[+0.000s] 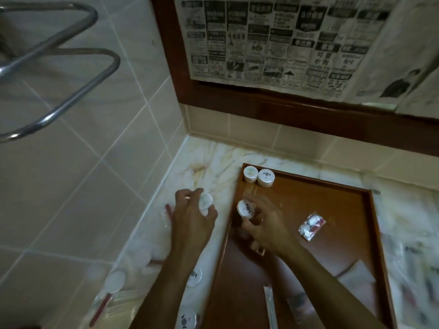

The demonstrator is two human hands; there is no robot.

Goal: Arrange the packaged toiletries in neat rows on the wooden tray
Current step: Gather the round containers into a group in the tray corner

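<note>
Left hand (192,217) pinches a round white packet (205,202) over the marble tabletop (209,157), beside the wooden tray (308,210). Right hand (266,224) grips another round packet (246,208) over the tray's left edge; two already sit in the far-left corner (259,176). Likely light, stiff, slick wrap; best held by the rim. Sachets still loose on tray

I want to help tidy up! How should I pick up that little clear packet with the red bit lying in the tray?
Probably pinch the clear packet by its long edges, coming straight down from above. It lies flat and alone on the wooden tray, with bare wood on every side.
</note>
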